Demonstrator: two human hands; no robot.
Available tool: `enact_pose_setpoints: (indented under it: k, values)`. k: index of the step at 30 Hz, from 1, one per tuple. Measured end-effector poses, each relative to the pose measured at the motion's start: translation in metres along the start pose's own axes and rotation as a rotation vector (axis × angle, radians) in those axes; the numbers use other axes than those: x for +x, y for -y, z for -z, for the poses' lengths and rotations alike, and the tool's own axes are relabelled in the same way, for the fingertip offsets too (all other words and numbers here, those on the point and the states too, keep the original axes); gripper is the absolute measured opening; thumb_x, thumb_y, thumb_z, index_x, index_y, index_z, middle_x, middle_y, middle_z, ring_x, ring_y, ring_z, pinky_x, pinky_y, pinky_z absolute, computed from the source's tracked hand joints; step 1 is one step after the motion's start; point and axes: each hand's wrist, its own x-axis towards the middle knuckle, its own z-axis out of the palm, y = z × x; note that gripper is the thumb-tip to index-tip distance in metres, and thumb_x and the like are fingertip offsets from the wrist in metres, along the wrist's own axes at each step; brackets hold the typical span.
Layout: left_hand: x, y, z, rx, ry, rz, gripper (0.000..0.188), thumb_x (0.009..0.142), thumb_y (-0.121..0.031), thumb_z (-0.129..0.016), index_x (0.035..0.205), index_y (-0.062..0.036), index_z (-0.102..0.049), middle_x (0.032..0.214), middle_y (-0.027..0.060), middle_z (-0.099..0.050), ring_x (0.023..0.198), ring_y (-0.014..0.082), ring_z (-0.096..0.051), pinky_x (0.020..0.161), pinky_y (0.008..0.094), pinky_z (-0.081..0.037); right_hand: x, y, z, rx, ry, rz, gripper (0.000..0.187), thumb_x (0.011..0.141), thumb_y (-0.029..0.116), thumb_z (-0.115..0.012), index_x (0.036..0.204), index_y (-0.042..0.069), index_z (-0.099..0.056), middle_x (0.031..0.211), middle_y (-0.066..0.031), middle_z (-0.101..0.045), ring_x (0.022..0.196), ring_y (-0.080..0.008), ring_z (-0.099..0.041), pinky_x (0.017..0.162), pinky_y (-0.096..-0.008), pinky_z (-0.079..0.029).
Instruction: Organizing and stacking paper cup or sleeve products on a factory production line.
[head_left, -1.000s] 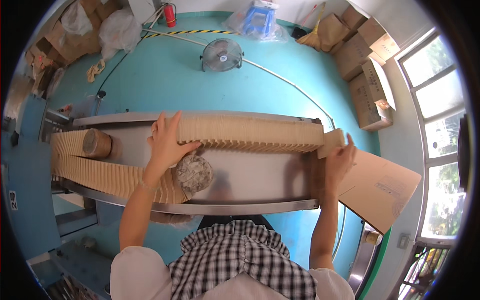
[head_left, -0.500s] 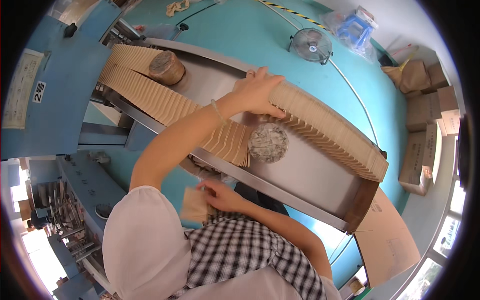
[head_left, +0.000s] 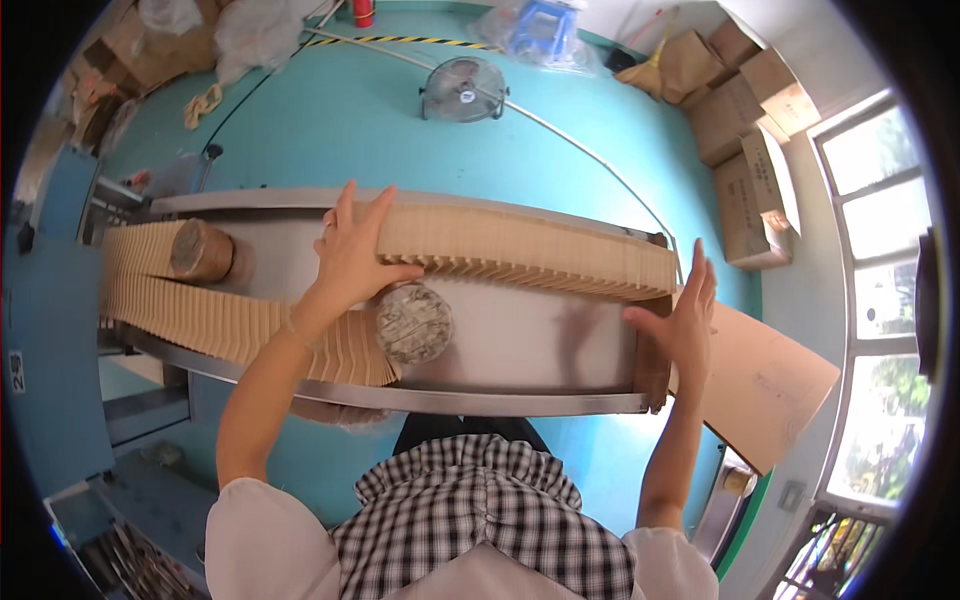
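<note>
A long row of upright brown paper pieces (head_left: 520, 242), perhaps paper bags, lines the far side of a metal tray (head_left: 520, 400). At the row's left end is my left hand (head_left: 350, 252), its fingers spread and its thumb along the near edge. Just below that thumb stands a round, tape-wrapped block (head_left: 414, 323). My right hand (head_left: 686, 318) is open by the row's right end, thumb apart from the raised fingers, nothing in it. A second row of brown paper pieces (head_left: 220, 315) runs along the near left side, partly behind my left forearm.
Another round wrapped block (head_left: 200, 250) sits at the tray's left. A brown end block (head_left: 655, 350) closes its right end, beside a cardboard sheet (head_left: 770, 375). Blue machinery (head_left: 60, 340) stands left. Beyond are a floor fan (head_left: 465, 90) and cardboard boxes (head_left: 745, 205).
My right hand has moved from low near my lap, where it held a brown paper piece, to the far row's right end, now empty. The view has turned to the right.
</note>
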Motion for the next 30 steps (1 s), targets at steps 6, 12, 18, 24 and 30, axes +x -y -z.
enact_pose_setpoints:
  k: [6,12,18,24,30]
  values:
    - [0.011,-0.039,-0.016,0.068,0.059,0.008,0.118,0.051,-0.057,-0.091,0.152,-0.0284,-0.038,0.158,0.0273,-0.018,0.134,0.0561,-0.028,0.11,0.0607,-0.031,0.028,-0.033,-0.043,0.242,0.23,0.024,0.128,0.051,0.034,-0.096,0.157,0.022,-0.025,0.15,-0.0333,-0.027,0.136,-0.0509,-0.033,0.111,-0.0592,-0.032]
    - [0.018,-0.039,-0.03,0.03,-0.032,-0.051,0.099,0.051,-0.055,-0.092,0.137,-0.0198,-0.056,0.146,0.0252,-0.034,0.131,0.049,-0.034,0.109,0.06,-0.028,0.027,0.016,-0.053,-0.011,0.136,-0.089,0.106,0.053,0.038,-0.095,0.147,0.031,-0.045,0.143,-0.0305,-0.034,0.125,-0.0502,-0.039,0.096,-0.0573,-0.046]
    - [0.008,-0.038,0.0,-0.032,-0.196,-0.133,0.088,0.051,-0.049,-0.093,0.123,-0.0107,-0.063,0.132,0.0143,-0.049,0.127,0.0341,-0.043,0.106,0.0565,-0.031,0.008,0.03,-0.027,0.14,-0.006,-0.089,0.079,0.056,0.029,-0.095,0.128,0.025,-0.061,0.142,-0.0267,-0.035,0.119,-0.0482,-0.041,0.093,-0.055,-0.048]
    - [-0.052,-0.176,0.091,0.069,-0.562,-0.468,0.079,0.053,-0.014,-0.093,0.125,-0.0122,-0.062,0.137,0.0127,-0.048,0.125,0.035,-0.047,0.104,0.0464,-0.041,-0.078,0.003,0.119,0.212,-0.467,-0.078,0.078,0.057,0.01,-0.092,0.127,0.024,-0.061,0.142,-0.0247,-0.034,0.124,-0.0499,-0.037,0.098,-0.0533,-0.045]
    - [-0.167,-0.403,0.061,-0.225,-0.626,-0.84,0.079,0.056,-0.002,-0.088,0.129,-0.0204,-0.063,0.139,0.0121,-0.047,0.13,0.0325,-0.045,0.106,0.0438,-0.041,-0.26,-0.142,0.234,0.023,-0.965,-0.223,0.082,0.055,0.006,-0.09,0.13,0.018,-0.058,0.131,-0.0029,-0.059,0.135,-0.0331,-0.036,0.105,-0.0453,-0.04]
